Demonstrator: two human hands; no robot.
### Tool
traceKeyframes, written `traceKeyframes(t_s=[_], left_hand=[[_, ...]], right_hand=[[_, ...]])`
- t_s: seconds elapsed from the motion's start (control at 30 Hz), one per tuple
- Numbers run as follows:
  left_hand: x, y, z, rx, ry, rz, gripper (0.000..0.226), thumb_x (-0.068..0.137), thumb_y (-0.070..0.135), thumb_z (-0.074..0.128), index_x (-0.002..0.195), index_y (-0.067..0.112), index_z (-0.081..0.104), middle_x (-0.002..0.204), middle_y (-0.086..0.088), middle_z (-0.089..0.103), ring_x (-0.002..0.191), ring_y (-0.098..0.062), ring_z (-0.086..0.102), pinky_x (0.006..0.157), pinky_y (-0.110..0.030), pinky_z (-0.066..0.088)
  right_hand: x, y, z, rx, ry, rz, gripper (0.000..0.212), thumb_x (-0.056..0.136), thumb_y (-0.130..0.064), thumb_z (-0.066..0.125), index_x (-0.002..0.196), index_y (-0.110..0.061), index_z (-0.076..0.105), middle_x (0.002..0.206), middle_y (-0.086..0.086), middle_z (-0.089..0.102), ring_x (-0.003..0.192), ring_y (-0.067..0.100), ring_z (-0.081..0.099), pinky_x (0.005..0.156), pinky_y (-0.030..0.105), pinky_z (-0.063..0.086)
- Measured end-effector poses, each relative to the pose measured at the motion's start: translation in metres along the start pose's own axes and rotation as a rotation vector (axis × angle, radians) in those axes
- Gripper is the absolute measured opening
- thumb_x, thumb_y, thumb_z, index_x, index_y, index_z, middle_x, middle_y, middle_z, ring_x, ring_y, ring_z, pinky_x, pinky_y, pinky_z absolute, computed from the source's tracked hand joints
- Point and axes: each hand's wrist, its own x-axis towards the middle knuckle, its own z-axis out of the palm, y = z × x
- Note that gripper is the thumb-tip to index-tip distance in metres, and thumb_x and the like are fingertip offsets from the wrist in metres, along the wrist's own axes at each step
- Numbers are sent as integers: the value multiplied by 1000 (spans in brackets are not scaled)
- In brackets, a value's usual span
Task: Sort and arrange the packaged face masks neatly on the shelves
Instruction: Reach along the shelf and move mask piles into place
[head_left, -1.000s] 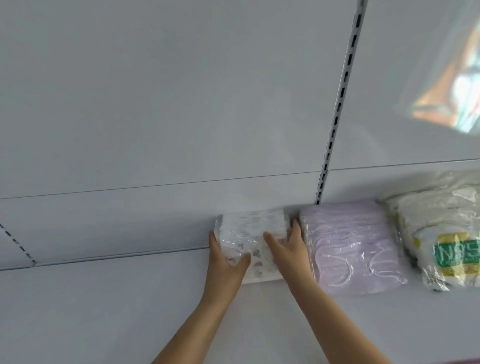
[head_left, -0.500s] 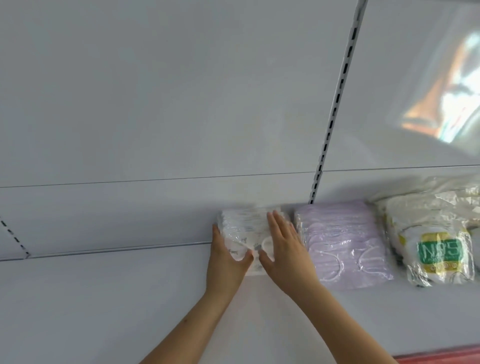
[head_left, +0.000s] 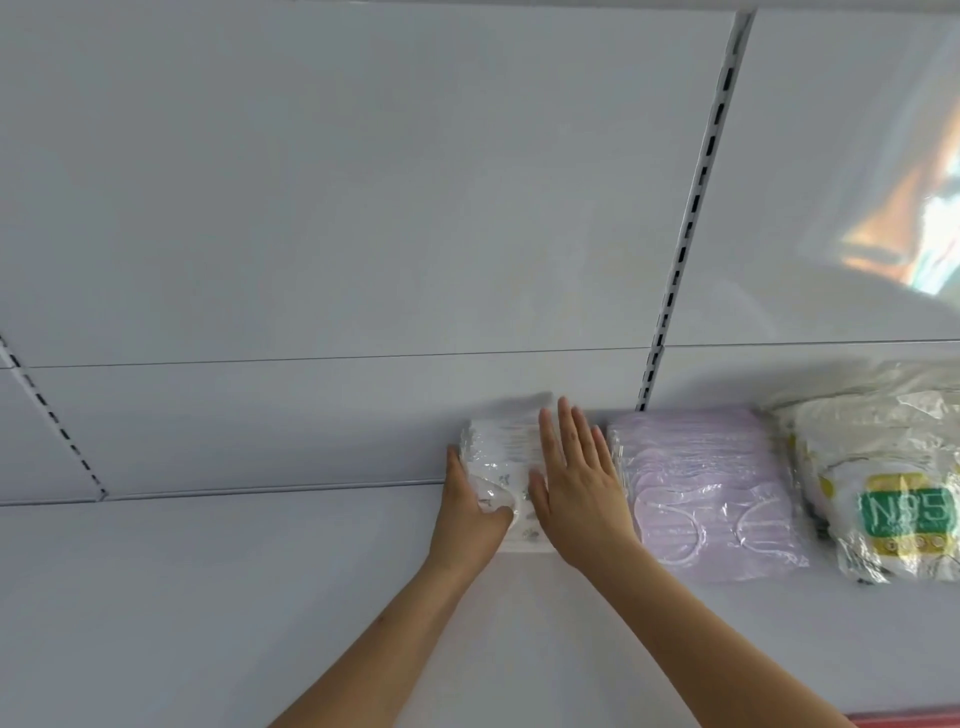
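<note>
A clear pack of white patterned masks (head_left: 501, 449) lies on the white shelf (head_left: 208, 597) against the back wall. My left hand (head_left: 470, 512) holds its left side, thumb curled over the front corner. My right hand (head_left: 576, 483) lies flat on top of the pack with straight, spread fingers. Right beside it sits a pack of lilac masks (head_left: 701, 483). Further right is a white pack with a green N95 label (head_left: 893, 478).
The shelf's white back panel carries a slotted upright (head_left: 685, 228) above the lilac pack and another slotted upright (head_left: 52, 415) at the left. A red strip (head_left: 904, 721) shows at the bottom right corner.
My right hand has shifted from the white pack's right edge onto its top and flattened out. The left hand has stayed on the left side.
</note>
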Motion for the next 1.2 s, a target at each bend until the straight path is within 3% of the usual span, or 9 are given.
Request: traceKeyframes(t_s=[0.13, 0.27, 0.4, 0.57, 0.7, 0.83, 0.93, 1.03, 1.2], left_hand=[[-1, -4, -2, 27, -60, 6, 115, 71, 15, 71, 161, 33, 1, 160, 9, 31, 144, -11, 39, 118, -35, 37], [5, -11, -9, 132, -26, -24, 120, 55, 40, 78, 155, 33, 13, 150, 6, 45, 133, -17, 51, 108, -45, 48], [0, -2, -10, 257, -87, -45, 126, 67, 45, 80, 160, 29, -4, 145, 7, 46, 135, -22, 38, 116, -46, 36], [10, -17, 2, 249, -17, -21, 113, 58, 57, 75, 152, 43, 15, 135, 7, 60, 119, -23, 59, 103, -46, 51], [13, -27, 10, 257, -23, 15, 115, 61, 54, 77, 155, 41, 10, 136, 8, 59, 120, -19, 60, 101, -44, 53], [-9, 2, -9, 301, -77, 2, 115, 81, 46, 76, 161, 27, -5, 163, 4, 28, 147, -20, 35, 119, -31, 31], [-27, 7, -40, 503, 32, 35, 102, 95, 44, 63, 161, 20, -10, 171, 1, 5, 156, -19, 14, 125, -35, 21], [-46, 4, -76, 633, 179, 88, 91, 99, 45, 54, 161, 21, -9, 171, 2, 2, 157, -15, 9, 126, -36, 17], [-89, -10, -149, 709, 285, 73, 80, 102, 55, 40, 160, 31, -10, 171, 9, -3, 157, -11, 1, 124, -30, -1]], right_hand=[[-2, 1, 11, 35, -59, -16, 69, 99, -47, 16, 158, -12, 15, 166, 11, 3, 154, 29, 8, 123, 48, 17], [1, 2, 7, 21, -15, -57, 68, 102, -50, 18, 159, -13, 10, 166, 2, 2, 154, 21, 2, 124, 40, 4], [2, 12, 14, 6, -95, -163, 79, 96, -65, -3, 159, -17, 0, 165, -4, -8, 154, 18, -4, 122, 35, -6], [7, 15, 13, -26, -52, -185, 70, 102, -53, 23, 159, -13, 13, 166, 1, 5, 154, 21, 9, 121, 38, 4], [6, 20, 16, 21, -54, -214, 68, 103, -48, 27, 159, -13, 10, 167, 0, 4, 154, 19, 6, 122, 36, 5], [4, 10, 4, 66, -87, -249, 69, 100, -49, 13, 157, -10, 11, 164, 2, -1, 154, 20, 8, 124, 33, 3], [16, -17, -25, 257, -49, -252, 74, 96, -53, 4, 158, -13, 13, 166, -3, 0, 154, 12, 3, 121, 24, 1], [36, -70, -55, 424, 32, -290, 69, 100, -55, 13, 159, -18, 19, 165, -7, 12, 153, 9, 9, 120, 23, 8], [47, -185, -58, 634, -109, -304, 66, 102, -55, 24, 160, -24, 11, 166, -10, 9, 152, 6, 8, 121, 26, 10]])
